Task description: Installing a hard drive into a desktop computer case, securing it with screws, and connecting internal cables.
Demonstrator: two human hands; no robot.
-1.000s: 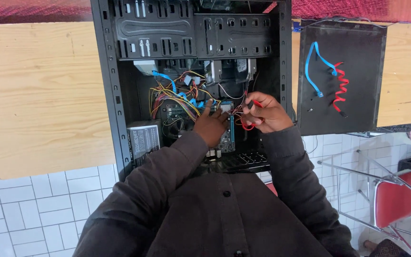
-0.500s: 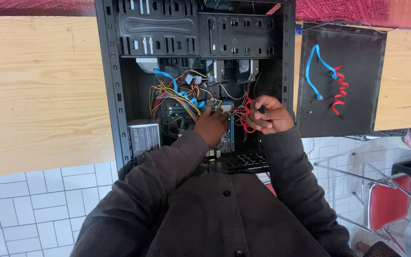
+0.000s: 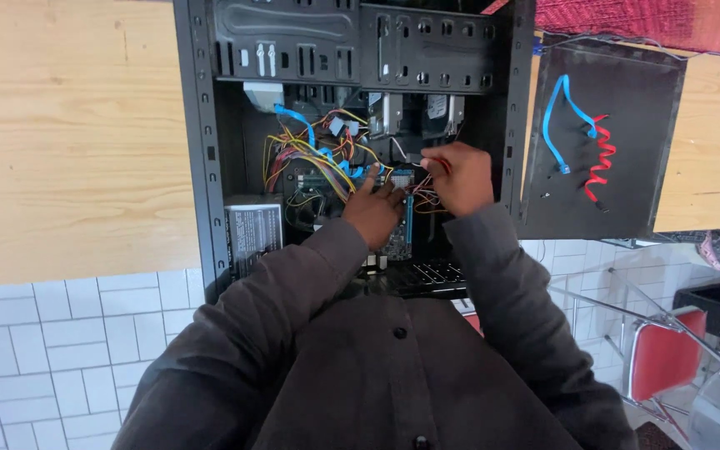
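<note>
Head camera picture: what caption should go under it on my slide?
Left hand and right hand among coloured wires inside an open black computer case.

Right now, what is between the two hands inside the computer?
In the head view, between the left hand and the right hand run thin red and dark wires, over a green circuit board inside the open black computer case.

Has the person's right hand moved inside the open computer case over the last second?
Yes. The right hand has risen a little toward the black metal drive cage at the top of the case, and sits closer to the left hand.
</note>
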